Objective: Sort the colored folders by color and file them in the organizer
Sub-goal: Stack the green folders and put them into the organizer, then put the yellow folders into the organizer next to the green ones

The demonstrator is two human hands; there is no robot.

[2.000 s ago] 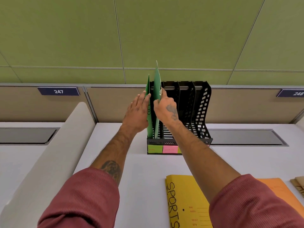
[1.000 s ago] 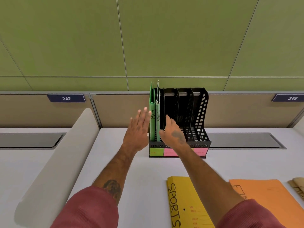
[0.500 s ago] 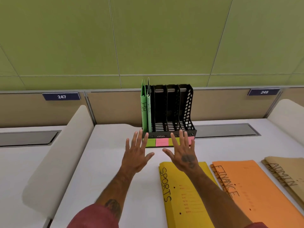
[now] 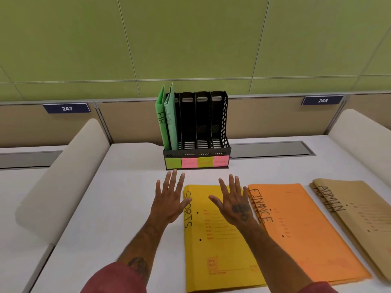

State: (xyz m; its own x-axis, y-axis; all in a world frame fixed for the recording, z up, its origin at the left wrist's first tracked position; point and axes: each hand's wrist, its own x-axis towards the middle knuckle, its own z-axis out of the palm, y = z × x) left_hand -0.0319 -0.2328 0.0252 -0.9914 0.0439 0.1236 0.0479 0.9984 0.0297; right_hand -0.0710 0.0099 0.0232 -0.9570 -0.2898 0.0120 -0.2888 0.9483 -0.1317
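1. Left hand [image 4: 168, 200] hovers spread and empty beside the yellow folder [image 4: 213, 246]; right hand [image 4: 233, 203], likewise released, over it.
2. Behind the yellow folder, the organizer [image 4: 203, 123] holds two green folders [image 4: 168, 123] in its leftmost slot.

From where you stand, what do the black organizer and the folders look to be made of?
The organizer looks like moulded black plastic: matte, with punched holes in its side wall and a slatted floor. The green folders filed in it, and the yellow folder and orange folder on the desk, look like thin matte card with handwritten labels, probably paperboard.
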